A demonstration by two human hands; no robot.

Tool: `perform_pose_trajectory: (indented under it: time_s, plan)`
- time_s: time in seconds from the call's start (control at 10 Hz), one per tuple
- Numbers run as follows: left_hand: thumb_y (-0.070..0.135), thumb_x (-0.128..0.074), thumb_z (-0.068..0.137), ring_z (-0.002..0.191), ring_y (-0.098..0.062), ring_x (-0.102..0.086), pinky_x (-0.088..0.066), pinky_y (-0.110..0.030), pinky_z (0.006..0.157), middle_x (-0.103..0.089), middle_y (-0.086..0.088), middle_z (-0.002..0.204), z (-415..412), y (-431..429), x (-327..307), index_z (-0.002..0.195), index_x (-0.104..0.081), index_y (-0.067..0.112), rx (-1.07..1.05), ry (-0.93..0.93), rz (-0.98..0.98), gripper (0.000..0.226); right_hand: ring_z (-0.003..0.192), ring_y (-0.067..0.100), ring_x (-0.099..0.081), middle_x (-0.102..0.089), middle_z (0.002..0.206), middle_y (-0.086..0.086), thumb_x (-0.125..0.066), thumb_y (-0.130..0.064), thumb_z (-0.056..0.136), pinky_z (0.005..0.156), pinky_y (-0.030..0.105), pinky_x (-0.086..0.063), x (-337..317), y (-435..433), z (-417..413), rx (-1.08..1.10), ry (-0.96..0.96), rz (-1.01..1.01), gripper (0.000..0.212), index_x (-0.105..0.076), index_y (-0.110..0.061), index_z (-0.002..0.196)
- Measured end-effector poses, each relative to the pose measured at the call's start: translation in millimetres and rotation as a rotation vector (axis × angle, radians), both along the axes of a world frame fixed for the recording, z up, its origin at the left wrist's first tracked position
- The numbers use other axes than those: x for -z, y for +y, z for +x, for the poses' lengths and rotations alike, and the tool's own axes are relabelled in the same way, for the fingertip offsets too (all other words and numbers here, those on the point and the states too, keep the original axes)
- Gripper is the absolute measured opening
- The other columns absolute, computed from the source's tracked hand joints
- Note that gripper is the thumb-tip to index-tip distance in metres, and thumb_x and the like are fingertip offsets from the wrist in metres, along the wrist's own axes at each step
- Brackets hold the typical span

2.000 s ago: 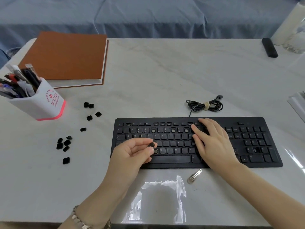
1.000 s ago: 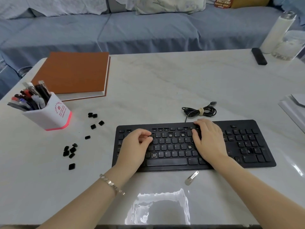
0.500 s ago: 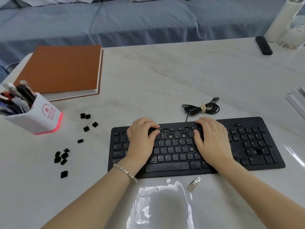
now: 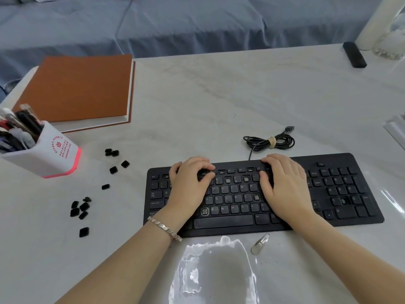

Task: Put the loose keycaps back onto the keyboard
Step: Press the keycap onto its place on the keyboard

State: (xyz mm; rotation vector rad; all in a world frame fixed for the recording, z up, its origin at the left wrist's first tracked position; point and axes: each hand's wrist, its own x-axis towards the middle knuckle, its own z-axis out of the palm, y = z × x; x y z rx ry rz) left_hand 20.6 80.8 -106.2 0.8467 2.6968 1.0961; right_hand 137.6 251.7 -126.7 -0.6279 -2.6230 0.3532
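Observation:
A black keyboard [image 4: 341, 194] lies on the white table, with several bare key sockets, one in the bottom letter row [image 4: 205, 211]. My left hand [image 4: 188, 187] rests over the keyboard's left part. Its curled fingers and thumb pinch a small black keycap [image 4: 205, 173] down at the function row. My right hand [image 4: 285, 189] lies flat and relaxed on the keys right of the middle, holding nothing. Several loose black keycaps lie on the table to the left: a near cluster [image 4: 80, 208], a single one [image 4: 84, 232] and a farther group [image 4: 113, 170].
A white pen holder [image 4: 50, 154] and an orange notebook [image 4: 76, 86] sit at the left. The coiled keyboard cable [image 4: 270, 142] lies behind the keyboard. A metal hair clip [image 4: 259, 243] lies in front of it. A black remote [image 4: 354, 54] and a bottle [image 4: 372, 25] stand far right.
My left hand carried the keycap from the bottom letter row up to the function row and now holds it there. My right hand stayed on the keyboard.

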Motion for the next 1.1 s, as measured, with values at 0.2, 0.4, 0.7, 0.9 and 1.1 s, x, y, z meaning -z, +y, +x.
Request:
perform_pose_trajectory:
  time_s: [0.2,0.4,0.7,0.9,1.1]
  plan:
    - [0.021,-0.065,0.087,0.103,0.009,-0.041,-0.008,-0.015,0.098,-0.055,0.018,0.109,0,0,1,0.092,-0.068,0.025,0.001,-0.013,0.008,0.007,0.105,0.027,-0.053,-0.061,0.111,0.007,-0.038,-0.032,0.085,0.097,0.031,-0.026,-1,-1,-1,-0.003,-0.003,-0.001,0.039,-0.061,-0.008,0.106]
    - [0.019,-0.066,0.085,0.100,0.009,-0.041,-0.008,-0.014,0.097,-0.053,0.020,0.102,0,1,0,0.090,-0.070,0.022,-0.009,-0.017,0.025,0.007,0.106,0.026,-0.052,-0.060,0.112,0.007,-0.037,-0.033,0.085,0.097,0.031,-0.026,0,0,-1,-0.004,-0.001,-0.006,0.040,-0.060,-0.009,0.107]
    - [0.018,-0.062,0.088,0.100,0.010,-0.039,-0.008,-0.019,0.102,-0.051,0.020,0.104,4,4,-1,0.093,-0.068,0.020,0.015,0.000,0.028,0.008,0.107,0.020,-0.045,-0.060,0.111,0.007,-0.038,-0.032,0.085,0.098,0.032,-0.026,2,0,-2,-0.005,0.021,-0.002,0.039,-0.060,-0.009,0.107]
    - [0.021,-0.061,0.089,0.104,0.006,-0.043,-0.006,-0.018,0.101,-0.050,0.020,0.103,6,14,-2,0.095,-0.068,0.021,0.045,-0.011,-0.004,0.009,0.107,0.019,-0.044,-0.061,0.111,0.007,-0.038,-0.032,0.085,0.098,0.032,-0.026,2,0,-1,-0.006,0.034,0.006,0.039,-0.060,-0.008,0.106]
    - [0.024,-0.064,0.087,0.092,0.011,-0.039,-0.012,-0.019,0.102,-0.058,0.018,0.105,1,15,-1,0.093,-0.070,0.025,0.067,-0.013,-0.007,0.008,0.107,0.019,-0.044,-0.060,0.112,0.008,-0.038,-0.032,0.085,0.098,0.031,-0.026,3,1,-1,-0.006,0.039,0.003,0.039,-0.061,-0.008,0.107]
